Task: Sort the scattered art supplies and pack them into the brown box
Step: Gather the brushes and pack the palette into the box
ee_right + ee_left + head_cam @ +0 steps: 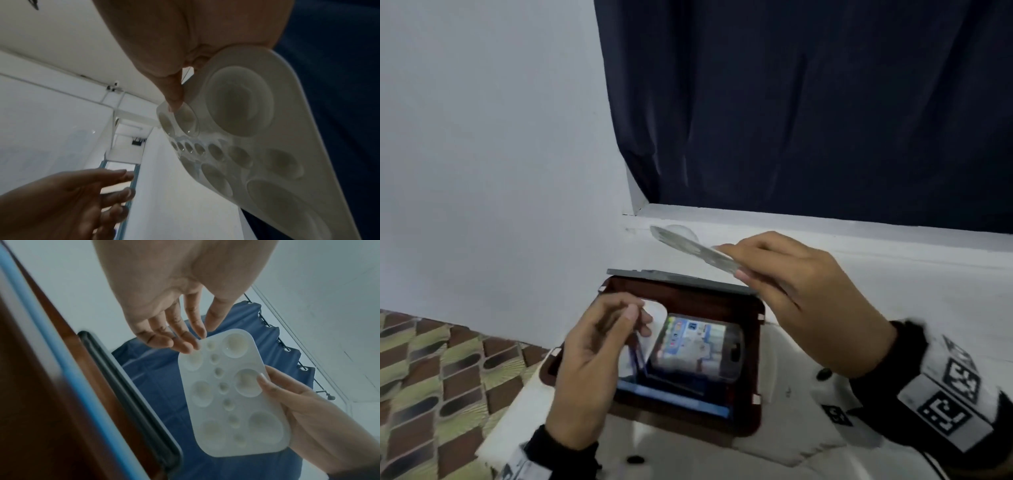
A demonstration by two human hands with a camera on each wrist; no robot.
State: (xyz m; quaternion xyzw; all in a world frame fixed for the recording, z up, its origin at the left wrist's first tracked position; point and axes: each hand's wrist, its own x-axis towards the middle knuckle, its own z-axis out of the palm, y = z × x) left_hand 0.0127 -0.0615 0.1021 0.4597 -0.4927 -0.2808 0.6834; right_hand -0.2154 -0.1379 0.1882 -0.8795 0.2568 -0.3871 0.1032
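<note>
My right hand grips a translucent white paint palette by one end, thumb on its well side, and holds it tilted in the air above the brown box. The box stands open with its grey lid raised at the back. Inside lie a clear case with colourful contents and a flat blue item. My left hand hovers over the box's left side with fingers relaxed and empty; in the left wrist view its fingertips are at the palette's far end.
The box sits on a white table against a white wall. A dark blue curtain hangs behind a ledge at the back. A patterned brown and green mat lies to the left.
</note>
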